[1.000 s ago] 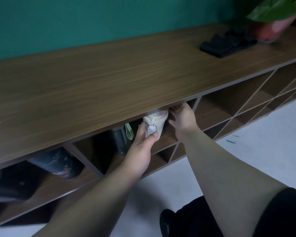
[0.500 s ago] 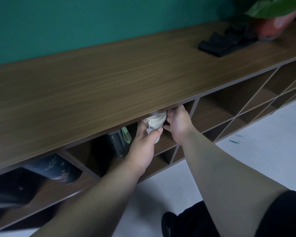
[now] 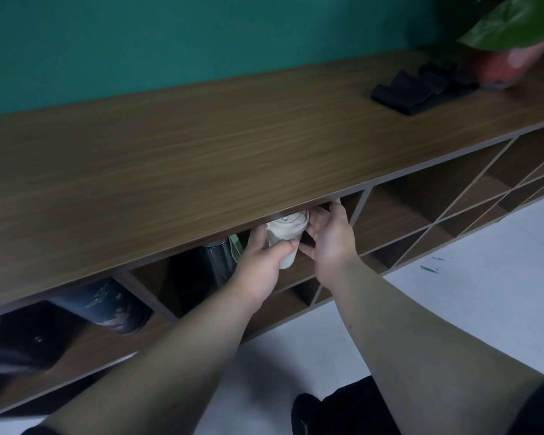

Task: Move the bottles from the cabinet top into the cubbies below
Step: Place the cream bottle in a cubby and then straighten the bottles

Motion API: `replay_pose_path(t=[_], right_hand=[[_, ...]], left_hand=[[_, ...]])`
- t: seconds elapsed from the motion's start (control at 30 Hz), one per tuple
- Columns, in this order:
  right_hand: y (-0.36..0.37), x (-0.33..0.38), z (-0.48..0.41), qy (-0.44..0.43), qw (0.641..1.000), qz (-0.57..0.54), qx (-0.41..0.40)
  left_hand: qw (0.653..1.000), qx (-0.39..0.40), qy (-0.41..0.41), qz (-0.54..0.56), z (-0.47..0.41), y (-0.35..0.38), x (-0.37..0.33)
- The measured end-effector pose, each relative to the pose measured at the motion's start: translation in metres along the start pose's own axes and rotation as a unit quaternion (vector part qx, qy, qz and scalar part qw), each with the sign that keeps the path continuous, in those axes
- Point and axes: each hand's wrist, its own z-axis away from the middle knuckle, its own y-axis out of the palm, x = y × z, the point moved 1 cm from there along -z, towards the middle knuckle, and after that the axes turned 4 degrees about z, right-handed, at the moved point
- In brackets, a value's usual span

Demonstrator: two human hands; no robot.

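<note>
A cream-white bottle (image 3: 285, 233) sits inside a cubby just under the cabinet top (image 3: 201, 158), its lid partly hidden by the top's front edge. My left hand (image 3: 261, 262) wraps around its left side and base. My right hand (image 3: 327, 237) presses against its right side, fingers reaching into the cubby. A dark bottle with a green strap (image 3: 217, 259) stands in the same cubby to the left. In the cubby further left lies a dark patterned bottle (image 3: 107, 306).
A black folded cloth (image 3: 421, 89) and a potted plant in a red pot (image 3: 509, 48) rest on the cabinet top at the far right. Open cubbies (image 3: 421, 199) continue to the right. A dark object (image 3: 16, 337) fills the leftmost cubby. The pale floor (image 3: 453, 293) lies below.
Both hands have pushed the cream-white bottle deeper and more upright into the cubby. My right hand has closed in against its side.
</note>
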Motion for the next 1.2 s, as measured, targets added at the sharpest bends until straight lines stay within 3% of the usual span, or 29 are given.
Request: replay_pose_path(t=[0.77,1.0,1.1,1.2], right_hand=[[0.003,-0.003,0.014,0.037,0.998,-0.031,-0.051],[0.003,-0.007,0.016,0.061,0.995,-0.012,-0.078],[0.004,-0.009,0.023,0.11,0.985,0.107,-0.077],[0.01,-0.014,0.034,0.211,0.946,0.245,-0.028]], left_hand=[[0.999,0.005,-0.04,-0.022,-0.002,0.0,-0.014],[1.0,0.013,-0.018,0.006,0.005,-0.004,-0.013],[0.999,0.022,-0.019,0.026,0.022,-0.008,-0.011],[0.997,0.053,-0.037,0.037,0.051,-0.014,-0.005]])
